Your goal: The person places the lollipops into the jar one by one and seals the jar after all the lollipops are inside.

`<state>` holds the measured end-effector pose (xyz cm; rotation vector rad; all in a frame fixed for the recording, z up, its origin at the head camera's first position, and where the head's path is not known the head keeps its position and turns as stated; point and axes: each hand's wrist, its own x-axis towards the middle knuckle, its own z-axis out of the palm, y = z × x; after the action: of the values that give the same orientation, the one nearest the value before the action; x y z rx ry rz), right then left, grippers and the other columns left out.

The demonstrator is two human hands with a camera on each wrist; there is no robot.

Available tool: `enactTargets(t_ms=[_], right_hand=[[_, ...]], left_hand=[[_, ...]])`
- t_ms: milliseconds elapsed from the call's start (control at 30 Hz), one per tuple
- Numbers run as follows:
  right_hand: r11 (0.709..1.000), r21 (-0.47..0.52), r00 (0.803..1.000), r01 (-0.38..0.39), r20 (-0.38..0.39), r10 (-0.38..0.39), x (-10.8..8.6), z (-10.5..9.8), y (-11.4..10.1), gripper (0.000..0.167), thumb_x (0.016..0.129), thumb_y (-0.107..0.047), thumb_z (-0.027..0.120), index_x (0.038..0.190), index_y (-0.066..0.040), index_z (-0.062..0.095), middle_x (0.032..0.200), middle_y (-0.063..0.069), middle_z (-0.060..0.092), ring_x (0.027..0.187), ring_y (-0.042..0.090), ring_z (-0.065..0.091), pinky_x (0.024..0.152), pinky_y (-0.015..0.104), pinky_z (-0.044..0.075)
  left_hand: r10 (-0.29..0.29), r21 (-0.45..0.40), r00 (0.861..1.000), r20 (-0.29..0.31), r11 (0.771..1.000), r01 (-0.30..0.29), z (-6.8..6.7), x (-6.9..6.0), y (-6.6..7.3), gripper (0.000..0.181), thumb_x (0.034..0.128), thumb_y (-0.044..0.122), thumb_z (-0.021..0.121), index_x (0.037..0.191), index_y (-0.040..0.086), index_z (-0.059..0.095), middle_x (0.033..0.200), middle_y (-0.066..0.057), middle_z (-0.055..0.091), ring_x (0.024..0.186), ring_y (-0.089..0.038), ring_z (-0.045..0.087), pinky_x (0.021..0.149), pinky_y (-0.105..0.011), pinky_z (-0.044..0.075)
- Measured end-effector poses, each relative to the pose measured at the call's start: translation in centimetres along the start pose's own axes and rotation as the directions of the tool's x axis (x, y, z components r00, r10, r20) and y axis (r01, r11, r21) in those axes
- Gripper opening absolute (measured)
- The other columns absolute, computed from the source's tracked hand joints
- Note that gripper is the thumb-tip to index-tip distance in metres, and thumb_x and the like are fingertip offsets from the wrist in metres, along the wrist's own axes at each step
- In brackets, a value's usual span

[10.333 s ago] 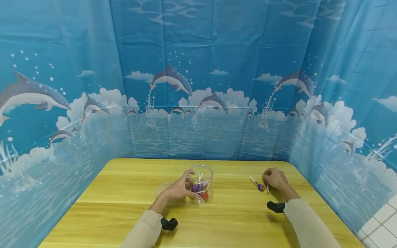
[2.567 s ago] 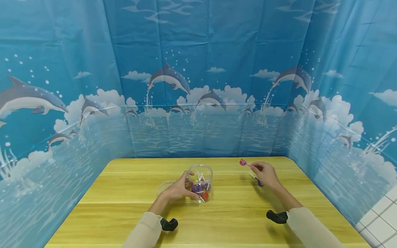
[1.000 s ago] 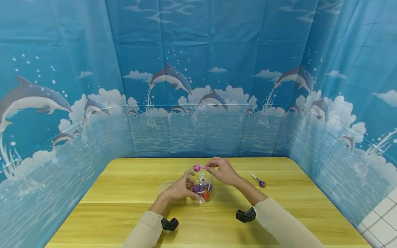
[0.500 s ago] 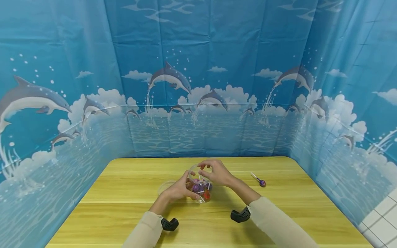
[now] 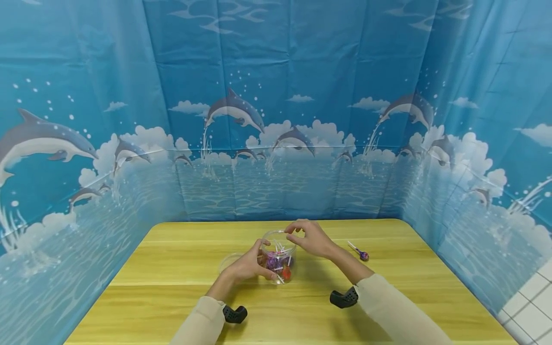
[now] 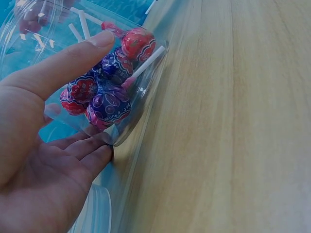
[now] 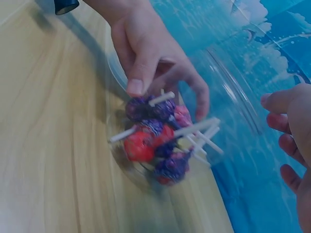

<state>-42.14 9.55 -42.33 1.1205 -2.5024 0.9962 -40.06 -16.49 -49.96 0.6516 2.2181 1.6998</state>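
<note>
A clear round jar (image 5: pixel 276 233) stands upright on the table with several wrapped lollipops (image 5: pixel 279 262) inside, their white sticks pointing various ways. My left hand (image 5: pixel 247 264) grips the jar's left side; in the left wrist view the thumb of that hand (image 6: pixel 53 160) lies across the wall in front of purple and red lollipops (image 6: pixel 109 104). Just above the jar's right rim is my right hand (image 5: pixel 315 238), fingers bent loosely and holding nothing. The right wrist view has this hand (image 7: pixel 296 126) beside the jar's mouth. One purple lollipop (image 5: pixel 362 254) lies on the table to the right.
A clear round lid (image 5: pixel 226 261) lies left of the jar, partly behind my left hand. The yellow wooden table (image 5: pixel 172 273) ends at a blue dolphin-print curtain (image 5: pixel 276 187) at the back and sides.
My right hand brought a pink lollipop from the right to the jar, let it go inside, and has drawn back up to the rim. The left hand has stayed on the jar.
</note>
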Motion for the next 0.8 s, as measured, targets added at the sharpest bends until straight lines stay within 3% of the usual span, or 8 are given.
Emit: enactTargets(t_ms=[333,800], right_hand=[[0.997,0.029,0.997,-0.072,-0.037,0.073,-2.0,-3.0,2.2,0.015,0.102,-0.017,0.068,0.114,-0.012,0.076,0.113,0.003,0.071,0.101,0.022,0.062,0.085,0.046,0.050],[0.976,0.001,0.968,-0.216,-0.132,0.215,-4.4,-6.2,8.2,0.017,0.104,-0.017,0.066,0.115,-0.007,0.075,0.112,0.008,0.071,0.100,0.029,0.062,0.082,0.050,0.052]], left_hand=[[-0.003,-0.008,1.000,-0.002,1.000,0.003,0.1,0.0,0.0,0.098,0.0805,0.006,0.090,0.153,0.005,0.024,0.133,-0.017,0.052,0.127,-0.036,0.056,0.102,-0.050,0.047],[-0.007,-0.053,1.000,0.011,0.999,0.007,0.0,0.1,-0.2,0.096,0.0818,0.004,0.089,0.153,0.004,0.023,0.132,-0.016,0.052,0.125,-0.032,0.058,0.097,-0.044,0.050]])
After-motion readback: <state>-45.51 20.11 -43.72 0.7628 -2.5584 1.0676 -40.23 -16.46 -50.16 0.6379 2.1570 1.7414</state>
